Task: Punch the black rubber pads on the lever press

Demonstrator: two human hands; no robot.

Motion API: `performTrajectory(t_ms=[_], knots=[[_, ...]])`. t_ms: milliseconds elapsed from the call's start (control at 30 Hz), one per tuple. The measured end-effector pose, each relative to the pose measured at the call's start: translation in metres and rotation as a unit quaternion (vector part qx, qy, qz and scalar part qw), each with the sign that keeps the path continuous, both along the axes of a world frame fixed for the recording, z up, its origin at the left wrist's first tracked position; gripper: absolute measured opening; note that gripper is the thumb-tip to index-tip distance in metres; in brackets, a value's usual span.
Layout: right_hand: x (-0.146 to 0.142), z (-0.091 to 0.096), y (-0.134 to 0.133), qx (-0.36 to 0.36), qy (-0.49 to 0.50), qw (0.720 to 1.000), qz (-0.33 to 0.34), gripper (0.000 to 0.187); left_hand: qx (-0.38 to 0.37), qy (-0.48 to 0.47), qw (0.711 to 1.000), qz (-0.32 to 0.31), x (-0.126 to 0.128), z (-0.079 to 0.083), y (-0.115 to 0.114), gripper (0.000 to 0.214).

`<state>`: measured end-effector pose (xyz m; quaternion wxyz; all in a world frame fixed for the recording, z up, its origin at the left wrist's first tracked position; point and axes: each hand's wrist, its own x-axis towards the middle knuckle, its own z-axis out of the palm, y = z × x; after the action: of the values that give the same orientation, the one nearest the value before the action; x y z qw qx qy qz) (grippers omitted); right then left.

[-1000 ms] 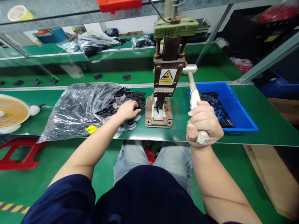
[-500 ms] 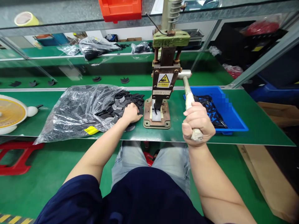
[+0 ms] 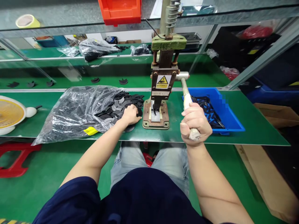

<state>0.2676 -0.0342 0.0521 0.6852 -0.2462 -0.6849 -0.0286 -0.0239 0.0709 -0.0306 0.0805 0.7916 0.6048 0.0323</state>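
A hand press [image 3: 161,84] with a yellow warning label stands on the green table [image 3: 252,133]. Its lever handle [image 3: 186,96] slopes down toward me, and my right hand [image 3: 195,124] is wrapped round the lever's lower end. My left hand [image 3: 130,114] rests with fingers curled on a pile of flat black discs [image 3: 121,104] just left of the press base. A dark part [image 3: 154,109] sits under the ram on a white pad. The discs spill from a clear plastic bag [image 3: 77,110].
A blue bin [image 3: 230,118] holding black parts stands right of the press. A white and yellow fan [image 3: 10,113] sits at the far left. Behind lies a green conveyor [image 3: 70,76] with loose black pieces. An orange bin [image 3: 120,11] sits on the shelf above.
My left hand has slid a little to the right over the discs, toward the press base. The view has shifted slightly. My right hand keeps its grip on the lever.
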Motion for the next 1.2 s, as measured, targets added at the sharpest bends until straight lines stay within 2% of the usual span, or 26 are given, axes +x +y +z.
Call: performTrajectory(t_ms=[100, 200, 367, 500, 700, 767, 900, 967, 1033, 1200], knots=[[0.000, 0.000, 0.000, -0.002, 0.000, 1.000, -0.004, 0.027, 0.012, -0.045, 0.999, -0.013, 0.001, 0.001, -0.006, 0.020], [0.000, 0.000, 0.000, -0.006, 0.000, 1.000, -0.015, 0.028, -0.006, -0.134, 0.991, -0.007, -0.002, 0.008, -0.010, 0.006], [0.001, -0.003, 0.002, -0.003, 0.005, 1.000, -0.013, 0.026, 0.005, -0.200, 0.980, -0.018, -0.010, 0.029, -0.012, 0.008], [0.000, -0.003, 0.003, 0.003, 0.012, 1.000, -0.009, 0.025, 0.004, -0.218, 0.975, -0.037, -0.008, 0.036, -0.010, 0.010], [-0.002, -0.001, 0.005, 0.017, 0.012, 1.000, -0.012, 0.026, -0.035, -0.281, 0.958, -0.036, 0.007, 0.023, -0.005, 0.020], [-0.003, -0.001, 0.005, 0.026, 0.014, 0.999, -0.013, 0.028, -0.067, -0.345, 0.936, -0.022, 0.014, 0.014, -0.002, 0.023], [-0.005, 0.001, 0.005, 0.022, 0.014, 0.999, -0.023, 0.029, -0.136, -0.478, 0.868, 0.009, 0.026, -0.006, 0.008, 0.030], [-0.006, 0.001, 0.005, 0.024, 0.015, 0.999, -0.023, 0.029, -0.139, -0.504, 0.852, 0.025, 0.029, -0.010, 0.012, 0.030], [-0.006, 0.001, 0.005, 0.027, 0.017, 0.999, -0.022, 0.030, -0.152, -0.505, 0.849, 0.032, 0.031, -0.008, 0.015, 0.030], [-0.007, 0.002, 0.003, 0.017, 0.015, 0.999, -0.034, 0.031, -0.222, -0.478, 0.849, 0.035, 0.037, 0.008, 0.017, 0.022]])
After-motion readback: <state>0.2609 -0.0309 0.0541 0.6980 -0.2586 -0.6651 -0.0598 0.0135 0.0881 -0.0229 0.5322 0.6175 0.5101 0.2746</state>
